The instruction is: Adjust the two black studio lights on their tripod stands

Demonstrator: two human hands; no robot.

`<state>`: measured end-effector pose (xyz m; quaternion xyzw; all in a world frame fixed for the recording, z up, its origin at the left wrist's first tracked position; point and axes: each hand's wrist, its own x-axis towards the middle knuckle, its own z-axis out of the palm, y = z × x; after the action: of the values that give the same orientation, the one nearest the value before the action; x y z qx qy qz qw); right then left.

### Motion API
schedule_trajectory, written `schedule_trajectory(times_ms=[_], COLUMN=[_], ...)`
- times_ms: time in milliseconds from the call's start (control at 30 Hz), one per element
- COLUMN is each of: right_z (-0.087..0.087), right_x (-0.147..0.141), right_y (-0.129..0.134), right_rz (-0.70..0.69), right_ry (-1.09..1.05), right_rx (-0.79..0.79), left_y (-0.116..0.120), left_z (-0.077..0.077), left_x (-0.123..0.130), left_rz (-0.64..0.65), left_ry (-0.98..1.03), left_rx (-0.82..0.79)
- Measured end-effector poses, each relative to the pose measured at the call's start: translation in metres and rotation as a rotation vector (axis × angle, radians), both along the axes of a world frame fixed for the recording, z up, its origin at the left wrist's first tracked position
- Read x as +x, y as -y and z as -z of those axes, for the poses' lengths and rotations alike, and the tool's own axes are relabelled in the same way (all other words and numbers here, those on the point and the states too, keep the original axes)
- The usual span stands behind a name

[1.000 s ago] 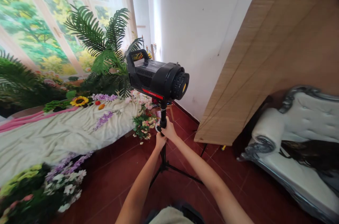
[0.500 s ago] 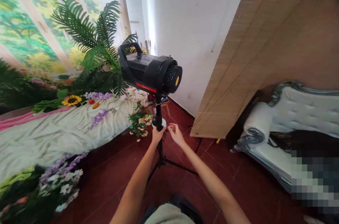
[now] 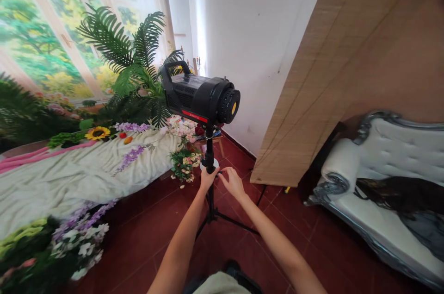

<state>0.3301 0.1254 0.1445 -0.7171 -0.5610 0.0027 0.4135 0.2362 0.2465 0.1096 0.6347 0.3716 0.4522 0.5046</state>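
On the red tile floor (image 3: 138,234), head view: black studio light (image 3: 201,99) sits atop its stand pole (image 3: 209,155), beside the palm plant (image 3: 135,76). Left hand (image 3: 207,178) clenched round the pole just below the white collar. Right hand (image 3: 233,182) at the clamp beside it, fingers loosely curled; actual grip unclear. Sofa (image 3: 381,173) right.

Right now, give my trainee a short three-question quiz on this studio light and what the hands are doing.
1. True or false: the left hand grips the stand pole below the studio light.
2. The right hand is: A) on the sofa, B) beside the pole, fingers spread, C) on the light's handle.
3. Fill in: the stand's legs rest on a red ____ floor.

Key: 1 true; 2 B; 3 tiled.
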Motion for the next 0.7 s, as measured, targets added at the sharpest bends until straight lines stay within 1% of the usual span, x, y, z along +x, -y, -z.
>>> schedule_trajectory(times_ms=[167,333,467,600,700], right_z=[-0.004,-0.006,-0.001,0.005,0.009], right_x=[0.004,0.005,0.005,0.004,0.002], right_y=[-0.005,-0.008,-0.011,-0.014,-0.017], right_rz=[-0.03,-0.038,-0.03,-0.008,0.029], right_ry=[0.099,0.127,0.099,0.08,0.143], right_rx=[-0.05,-0.082,-0.074,-0.092,-0.116], left_y=[-0.001,0.0,0.001,0.001,0.001], left_z=[0.002,0.0,-0.003,-0.004,-0.004], left_x=[0.0,-0.001,-0.002,-0.003,-0.002], left_rz=[-0.008,0.002,0.027,-0.019,-0.042], left_ry=[-0.007,0.017,0.018,0.002,0.022], left_rx=[0.007,-0.003,-0.012,-0.042,-0.078])
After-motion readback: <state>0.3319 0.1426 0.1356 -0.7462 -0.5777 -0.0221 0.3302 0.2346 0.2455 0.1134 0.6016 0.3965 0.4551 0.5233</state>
